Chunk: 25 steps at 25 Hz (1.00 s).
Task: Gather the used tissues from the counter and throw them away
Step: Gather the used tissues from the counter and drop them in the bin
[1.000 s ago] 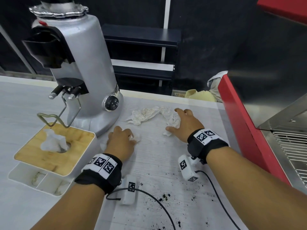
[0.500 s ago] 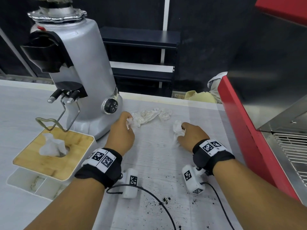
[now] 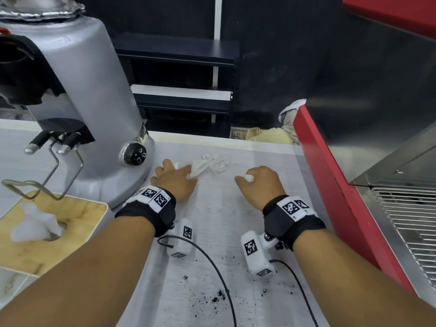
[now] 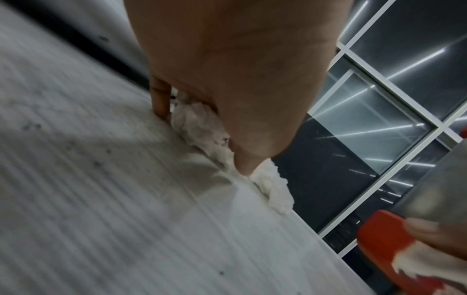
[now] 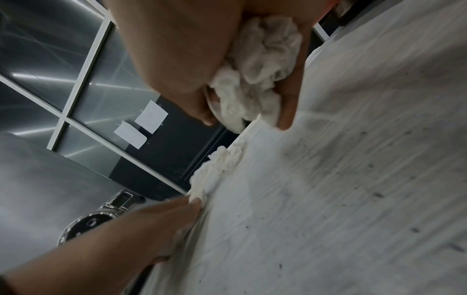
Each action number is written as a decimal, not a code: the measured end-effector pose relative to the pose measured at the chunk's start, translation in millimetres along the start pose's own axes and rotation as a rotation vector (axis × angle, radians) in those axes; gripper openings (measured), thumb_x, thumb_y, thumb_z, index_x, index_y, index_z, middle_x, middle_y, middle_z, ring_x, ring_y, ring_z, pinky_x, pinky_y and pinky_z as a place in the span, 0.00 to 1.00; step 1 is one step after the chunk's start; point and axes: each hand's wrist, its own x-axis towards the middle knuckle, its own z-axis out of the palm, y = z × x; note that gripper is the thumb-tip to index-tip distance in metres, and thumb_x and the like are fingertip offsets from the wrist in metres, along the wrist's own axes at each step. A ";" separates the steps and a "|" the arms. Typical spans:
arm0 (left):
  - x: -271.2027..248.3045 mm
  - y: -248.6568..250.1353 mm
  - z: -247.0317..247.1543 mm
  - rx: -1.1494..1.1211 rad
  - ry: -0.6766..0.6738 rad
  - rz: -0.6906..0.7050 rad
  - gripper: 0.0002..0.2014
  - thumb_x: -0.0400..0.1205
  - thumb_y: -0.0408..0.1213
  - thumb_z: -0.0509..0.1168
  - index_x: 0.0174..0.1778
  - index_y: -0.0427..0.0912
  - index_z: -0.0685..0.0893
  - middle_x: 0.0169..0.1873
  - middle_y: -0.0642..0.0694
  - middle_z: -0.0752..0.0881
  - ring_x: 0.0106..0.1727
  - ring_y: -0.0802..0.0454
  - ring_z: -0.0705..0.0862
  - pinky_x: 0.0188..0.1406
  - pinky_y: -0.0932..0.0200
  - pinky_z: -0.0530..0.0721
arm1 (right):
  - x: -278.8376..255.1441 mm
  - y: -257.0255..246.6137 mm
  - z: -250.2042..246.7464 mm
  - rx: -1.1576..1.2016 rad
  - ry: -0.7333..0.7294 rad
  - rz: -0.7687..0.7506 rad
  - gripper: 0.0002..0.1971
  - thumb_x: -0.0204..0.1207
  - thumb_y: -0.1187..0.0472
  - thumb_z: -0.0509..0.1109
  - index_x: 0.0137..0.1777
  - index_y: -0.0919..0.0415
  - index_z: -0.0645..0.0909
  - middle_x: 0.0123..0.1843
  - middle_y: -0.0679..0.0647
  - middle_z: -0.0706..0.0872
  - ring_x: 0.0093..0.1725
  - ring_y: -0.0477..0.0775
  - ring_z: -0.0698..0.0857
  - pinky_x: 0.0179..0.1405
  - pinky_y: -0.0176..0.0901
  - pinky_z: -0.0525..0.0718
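A long crumpled white tissue [image 3: 212, 161] lies on the pale counter [image 3: 212, 220] near its far edge. My left hand [image 3: 179, 173] rests on that tissue's near end. In the left wrist view a wad of tissue [image 4: 197, 123] sits under the palm between a finger [image 4: 160, 103] and the thumb. My right hand [image 3: 250, 179] is a fist to the right, gripping a balled tissue [image 5: 260, 65]; a bit of it [image 3: 249, 177] shows at the thumb. The right wrist view shows the loose tissue [image 5: 220, 165] with my left hand [image 5: 156, 225] touching its end.
A silver coffee grinder [image 3: 89, 114] stands just left of my left hand. A tissue box with a wooden lid [image 3: 47, 232] is at the near left. A red espresso machine [image 3: 330, 185] walls the right side. Coffee grounds [image 3: 219, 298] and cables [image 3: 212, 267] lie near me.
My right hand scooped up the right-hand tissue, closed into a fist and drew back. My left hand moved forward from beside the grinder onto the long tissue's near end.
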 end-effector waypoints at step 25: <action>-96.3 -27.6 10.5 -0.739 0.218 0.132 0.08 0.82 0.44 0.59 0.39 0.52 0.80 0.40 0.47 0.85 0.40 0.46 0.86 0.40 0.44 0.88 | -20.2 -28.2 14.4 -0.450 -0.404 -0.245 0.15 0.82 0.45 0.66 0.52 0.58 0.78 0.55 0.56 0.81 0.54 0.57 0.80 0.49 0.44 0.74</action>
